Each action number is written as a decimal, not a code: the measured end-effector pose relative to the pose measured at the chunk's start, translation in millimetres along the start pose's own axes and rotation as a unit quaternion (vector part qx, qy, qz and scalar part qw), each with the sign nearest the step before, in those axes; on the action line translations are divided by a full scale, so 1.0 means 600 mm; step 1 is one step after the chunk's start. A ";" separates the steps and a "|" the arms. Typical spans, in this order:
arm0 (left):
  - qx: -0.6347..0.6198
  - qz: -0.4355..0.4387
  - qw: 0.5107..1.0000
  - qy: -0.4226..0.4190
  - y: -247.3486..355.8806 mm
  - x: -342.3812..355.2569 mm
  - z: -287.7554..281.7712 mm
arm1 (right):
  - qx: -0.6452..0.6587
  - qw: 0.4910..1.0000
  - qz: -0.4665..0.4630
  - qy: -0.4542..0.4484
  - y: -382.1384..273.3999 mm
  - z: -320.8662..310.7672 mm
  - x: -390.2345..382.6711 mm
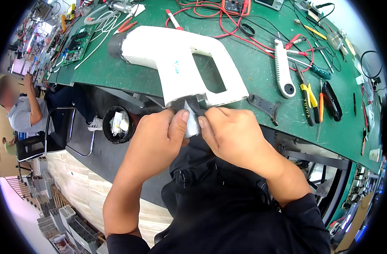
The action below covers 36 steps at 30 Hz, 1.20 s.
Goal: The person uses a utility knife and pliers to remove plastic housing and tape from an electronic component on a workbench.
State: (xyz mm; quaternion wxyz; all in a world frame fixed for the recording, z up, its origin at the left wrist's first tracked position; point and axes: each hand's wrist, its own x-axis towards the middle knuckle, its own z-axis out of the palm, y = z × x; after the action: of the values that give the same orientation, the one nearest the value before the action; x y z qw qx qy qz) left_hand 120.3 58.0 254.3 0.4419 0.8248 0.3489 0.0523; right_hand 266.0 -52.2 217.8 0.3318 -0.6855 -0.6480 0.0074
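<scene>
A white gun-shaped housing point(159, 46) with a dark grey nose and a looped handle lies on the green bench mat. Its lower open end points toward me, at the bench's front edge. At that opening my left hand point(155, 135) pinches a silvery-grey piece point(192, 122), thumb on top. My right hand point(233, 133) closes on the same piece from the other side, thumb along its edge. A black strip point(194, 104) runs from the opening down between both hands. How far the silvery piece reaches inside is hidden. Beside the handle lies a dark grey bracket point(264, 106).
To the right lie a white slotted handle piece point(282, 70), yellow-black pliers point(308, 101), a green-handled screwdriver point(318, 71) and a black case point(331, 101). Red test leads and a multimeter point(236, 6) occupy the back. A circuit board point(78, 45) sits left; a seated person point(24, 114) is beyond.
</scene>
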 end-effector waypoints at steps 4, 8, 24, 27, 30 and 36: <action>-0.019 0.028 0.999 -0.001 -0.013 -0.006 0.000 | 0.106 0.993 0.049 -0.004 0.001 0.007 -0.004; -0.057 0.051 0.997 0.007 -0.039 -0.003 0.004 | 0.188 0.979 0.078 0.003 0.004 0.009 -0.006; -0.201 0.039 0.978 0.027 -0.018 0.003 0.022 | 0.351 0.901 0.251 -0.045 -0.015 0.033 -0.020; -0.170 -0.012 0.985 0.031 -0.044 0.000 -0.024 | 0.563 0.732 0.364 -0.119 -0.023 0.021 0.001; -0.138 -0.024 0.972 0.190 -0.029 0.036 -0.042 | 0.646 0.641 0.404 -0.098 -0.024 0.033 0.016; -0.180 -0.104 0.975 0.080 -0.005 0.096 -0.041 | 0.686 0.612 0.383 -0.087 -0.032 0.054 0.021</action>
State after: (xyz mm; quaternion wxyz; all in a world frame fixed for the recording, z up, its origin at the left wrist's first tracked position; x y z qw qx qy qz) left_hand 152.2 112.4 254.0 0.5568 0.6841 0.4520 0.1331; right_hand 237.1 -27.7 206.9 0.6141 -0.4394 -0.1585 0.6362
